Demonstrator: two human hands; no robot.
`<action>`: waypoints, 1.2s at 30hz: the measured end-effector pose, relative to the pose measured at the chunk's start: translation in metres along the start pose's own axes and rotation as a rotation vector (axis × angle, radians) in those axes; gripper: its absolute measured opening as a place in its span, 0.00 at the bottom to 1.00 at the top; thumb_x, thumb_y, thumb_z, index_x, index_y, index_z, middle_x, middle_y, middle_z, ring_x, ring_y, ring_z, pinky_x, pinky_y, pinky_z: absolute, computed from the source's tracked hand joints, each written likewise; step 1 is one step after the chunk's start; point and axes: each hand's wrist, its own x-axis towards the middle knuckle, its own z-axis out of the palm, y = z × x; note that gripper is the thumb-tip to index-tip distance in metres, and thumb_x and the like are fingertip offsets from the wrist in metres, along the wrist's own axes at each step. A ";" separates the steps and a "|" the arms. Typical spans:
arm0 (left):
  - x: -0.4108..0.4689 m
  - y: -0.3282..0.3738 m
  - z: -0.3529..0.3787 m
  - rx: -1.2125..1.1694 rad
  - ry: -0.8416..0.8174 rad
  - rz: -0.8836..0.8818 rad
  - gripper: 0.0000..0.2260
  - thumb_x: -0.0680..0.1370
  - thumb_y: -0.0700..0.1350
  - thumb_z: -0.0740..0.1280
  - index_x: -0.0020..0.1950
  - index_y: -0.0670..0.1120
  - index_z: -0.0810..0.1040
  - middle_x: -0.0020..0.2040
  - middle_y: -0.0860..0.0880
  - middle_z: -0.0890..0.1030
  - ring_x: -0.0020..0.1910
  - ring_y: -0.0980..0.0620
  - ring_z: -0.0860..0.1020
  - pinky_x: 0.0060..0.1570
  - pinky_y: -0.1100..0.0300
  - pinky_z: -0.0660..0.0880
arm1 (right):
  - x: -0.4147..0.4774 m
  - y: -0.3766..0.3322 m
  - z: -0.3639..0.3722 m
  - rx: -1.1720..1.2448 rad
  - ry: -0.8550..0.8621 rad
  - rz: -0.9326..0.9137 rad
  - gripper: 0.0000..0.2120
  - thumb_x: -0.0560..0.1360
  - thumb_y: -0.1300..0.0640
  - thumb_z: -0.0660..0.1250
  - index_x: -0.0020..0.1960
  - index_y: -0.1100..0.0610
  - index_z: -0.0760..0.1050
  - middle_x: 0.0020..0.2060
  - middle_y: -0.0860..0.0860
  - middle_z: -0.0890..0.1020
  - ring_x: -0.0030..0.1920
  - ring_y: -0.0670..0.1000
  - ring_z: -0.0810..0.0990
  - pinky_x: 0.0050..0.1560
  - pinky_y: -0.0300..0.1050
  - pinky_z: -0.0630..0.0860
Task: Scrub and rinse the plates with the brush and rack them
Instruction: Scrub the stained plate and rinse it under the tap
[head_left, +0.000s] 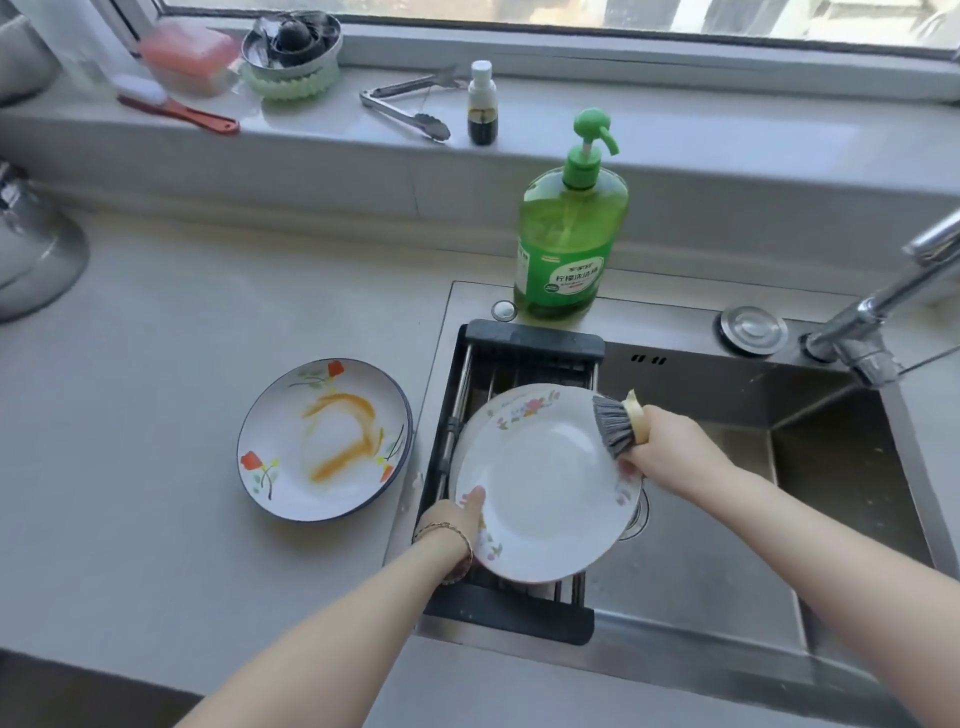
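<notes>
Plate — your left hand is pinching just its rim, your right hand gripping the brush; pressing hard is risking a slip.

The sink plate is white with pink rim flowers. The counter plate is white, blue-rimmed, with red flowers and orange smears. The brush has grey bristles; the bottle is green.
</notes>
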 end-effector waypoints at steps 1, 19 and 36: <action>0.001 0.000 0.001 -0.002 -0.008 -0.008 0.28 0.79 0.60 0.50 0.60 0.38 0.75 0.58 0.40 0.78 0.58 0.43 0.75 0.51 0.59 0.70 | 0.001 -0.002 0.000 -0.045 0.001 -0.003 0.03 0.72 0.61 0.61 0.44 0.58 0.68 0.46 0.56 0.79 0.44 0.56 0.73 0.39 0.45 0.66; -0.012 0.009 -0.056 0.104 -0.081 0.177 0.15 0.79 0.49 0.56 0.44 0.40 0.76 0.35 0.42 0.80 0.35 0.42 0.82 0.36 0.57 0.77 | -0.004 -0.050 0.001 -0.265 0.094 -0.081 0.01 0.76 0.62 0.56 0.46 0.58 0.63 0.49 0.60 0.79 0.45 0.60 0.76 0.38 0.45 0.66; 0.028 -0.082 -0.194 -0.061 0.381 -0.131 0.09 0.76 0.42 0.59 0.42 0.37 0.72 0.41 0.40 0.75 0.43 0.41 0.72 0.41 0.57 0.66 | 0.011 -0.181 0.127 0.552 -0.332 0.058 0.13 0.73 0.67 0.58 0.31 0.57 0.64 0.28 0.52 0.68 0.31 0.52 0.67 0.30 0.40 0.62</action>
